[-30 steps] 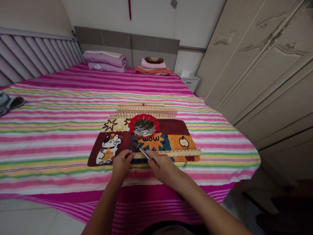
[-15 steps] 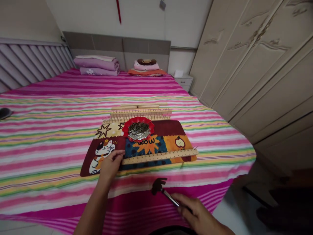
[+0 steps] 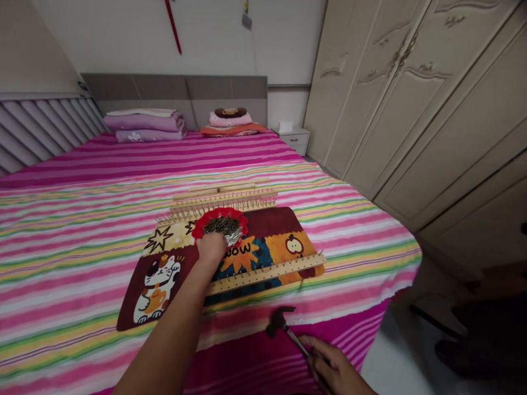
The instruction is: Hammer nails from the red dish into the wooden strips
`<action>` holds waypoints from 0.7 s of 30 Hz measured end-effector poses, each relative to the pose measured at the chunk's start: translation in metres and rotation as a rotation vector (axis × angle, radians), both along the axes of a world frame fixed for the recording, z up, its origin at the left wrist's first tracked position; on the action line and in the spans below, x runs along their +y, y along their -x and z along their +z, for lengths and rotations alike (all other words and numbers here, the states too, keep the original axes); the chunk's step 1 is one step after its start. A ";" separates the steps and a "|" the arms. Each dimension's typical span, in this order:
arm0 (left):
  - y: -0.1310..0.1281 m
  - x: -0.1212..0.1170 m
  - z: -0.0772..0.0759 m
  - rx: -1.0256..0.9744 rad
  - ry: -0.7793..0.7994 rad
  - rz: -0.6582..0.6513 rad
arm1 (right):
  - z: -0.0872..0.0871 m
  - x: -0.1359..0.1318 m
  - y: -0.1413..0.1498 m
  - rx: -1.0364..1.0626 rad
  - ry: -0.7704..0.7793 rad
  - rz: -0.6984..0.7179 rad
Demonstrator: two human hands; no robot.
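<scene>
My left hand (image 3: 212, 247) reaches over the near rim of a red scalloped bowl (image 3: 198, 224) filled with nails (image 3: 230, 227). Its back faces me and its fingertips dip among the nails, hidden from sight. Low in the view, my right hand (image 3: 329, 365) is closed around the handle of a claw hammer (image 3: 281, 321), held near the bed's front edge with the head pointing away. Between the hands lies a wooden strip (image 3: 267, 273) with nails standing along it, on a patterned mat (image 3: 269, 219).
Behind the bowl lie more wooden strips (image 3: 224, 200), bristling with upright nails. A striped sheet (image 3: 354, 230) covers the bed. Folded bedding (image 3: 144, 123) rests by the headboard (image 3: 226, 90). A wardrobe (image 3: 370, 109) stands along the right.
My left hand has left the strip's left end and moved forward to the nail bowl. My right hand has drawn the hammer back from the strip toward the bed's edge. The view has shifted.
</scene>
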State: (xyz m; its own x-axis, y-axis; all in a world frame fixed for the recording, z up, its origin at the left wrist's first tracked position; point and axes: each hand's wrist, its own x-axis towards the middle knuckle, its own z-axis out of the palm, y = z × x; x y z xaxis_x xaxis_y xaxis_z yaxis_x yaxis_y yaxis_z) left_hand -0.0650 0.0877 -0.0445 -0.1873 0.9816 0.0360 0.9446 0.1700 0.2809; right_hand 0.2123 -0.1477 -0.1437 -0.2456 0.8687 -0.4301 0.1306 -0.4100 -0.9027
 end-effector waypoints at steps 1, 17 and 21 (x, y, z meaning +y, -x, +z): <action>0.000 0.002 -0.001 -0.016 0.006 -0.001 | 0.002 0.000 0.001 0.002 0.003 -0.009; 0.049 -0.031 0.014 -0.975 -0.249 0.113 | -0.005 0.001 0.000 -0.041 0.022 0.025; 0.064 -0.075 0.006 -1.075 -0.310 0.249 | -0.001 0.000 0.000 -0.051 0.039 0.018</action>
State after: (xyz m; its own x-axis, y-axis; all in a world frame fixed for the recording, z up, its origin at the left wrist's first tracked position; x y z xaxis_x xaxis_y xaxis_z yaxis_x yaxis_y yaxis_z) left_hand -0.1287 0.0124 -0.0382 -0.4557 0.8897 -0.0264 0.1406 0.1012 0.9849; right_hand 0.2122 -0.1477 -0.1447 -0.2374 0.8467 -0.4761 0.1839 -0.4421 -0.8779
